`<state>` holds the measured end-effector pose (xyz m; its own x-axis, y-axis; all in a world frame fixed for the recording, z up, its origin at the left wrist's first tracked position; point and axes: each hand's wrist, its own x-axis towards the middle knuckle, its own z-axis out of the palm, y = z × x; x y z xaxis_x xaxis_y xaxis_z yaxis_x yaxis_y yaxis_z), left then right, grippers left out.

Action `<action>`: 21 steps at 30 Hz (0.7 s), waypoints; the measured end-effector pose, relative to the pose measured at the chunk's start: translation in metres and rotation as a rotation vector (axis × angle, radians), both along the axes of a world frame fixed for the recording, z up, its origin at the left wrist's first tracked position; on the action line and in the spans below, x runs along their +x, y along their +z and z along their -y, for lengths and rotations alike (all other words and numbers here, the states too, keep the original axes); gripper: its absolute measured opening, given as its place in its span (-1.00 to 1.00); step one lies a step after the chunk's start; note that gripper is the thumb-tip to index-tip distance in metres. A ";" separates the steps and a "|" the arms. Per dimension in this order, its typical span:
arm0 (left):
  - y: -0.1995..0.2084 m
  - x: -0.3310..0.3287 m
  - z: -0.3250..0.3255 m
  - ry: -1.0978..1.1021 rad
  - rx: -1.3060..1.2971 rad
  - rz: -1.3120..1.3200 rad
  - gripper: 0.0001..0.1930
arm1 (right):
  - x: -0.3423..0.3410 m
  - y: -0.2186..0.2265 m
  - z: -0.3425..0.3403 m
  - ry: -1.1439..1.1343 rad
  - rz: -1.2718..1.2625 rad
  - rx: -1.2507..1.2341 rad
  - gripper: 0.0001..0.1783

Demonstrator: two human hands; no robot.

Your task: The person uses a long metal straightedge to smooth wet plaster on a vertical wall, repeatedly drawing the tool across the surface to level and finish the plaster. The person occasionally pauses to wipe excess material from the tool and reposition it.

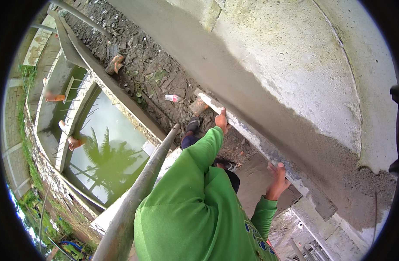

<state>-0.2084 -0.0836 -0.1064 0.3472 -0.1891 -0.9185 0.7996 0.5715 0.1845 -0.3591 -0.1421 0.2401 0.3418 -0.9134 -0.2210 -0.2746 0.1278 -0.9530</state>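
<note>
A long, narrow straightedge (251, 137), caked with grey and white mortar, lies along a wall with fresh grey plaster (247, 89). My left hand (222, 121) grips it near its far upper end, fingers wrapped over the edge. Farther down its length, my right hand (278, 181) holds the same straightedge with the thumb and fingers bent around it. Below the plaster band the mortar looks rough and lumpy toward the lower right. Bare pale concrete (303, 69) shows beyond the smooth band.
A thick metal pole (143, 182) slants close by my left side. Beyond it is a concrete tank with green water (112, 143), protruding rebar and orange pipes (74, 143). Rubble, a plastic bottle (172, 98) and a broken pipe piece (115, 64) lie on the dirt near my feet.
</note>
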 end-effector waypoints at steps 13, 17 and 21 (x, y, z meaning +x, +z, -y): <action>-0.017 -0.034 0.091 -0.033 -0.043 -0.356 -0.46 | 0.054 0.032 0.003 0.110 -0.285 -0.195 -0.55; 0.002 0.008 0.059 0.041 -0.005 -0.276 -0.46 | 0.058 0.031 -0.001 0.117 -0.246 -0.132 -0.58; -0.021 0.070 0.031 -0.105 0.269 -0.149 -0.46 | 0.078 0.009 -0.012 0.086 -0.177 -0.045 -0.58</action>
<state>-0.1380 -0.1141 -0.1270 0.1969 0.0399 -0.9796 0.8809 0.4315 0.1946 -0.2814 -0.1298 0.2490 0.3786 -0.8928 -0.2441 -0.4463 0.0550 -0.8932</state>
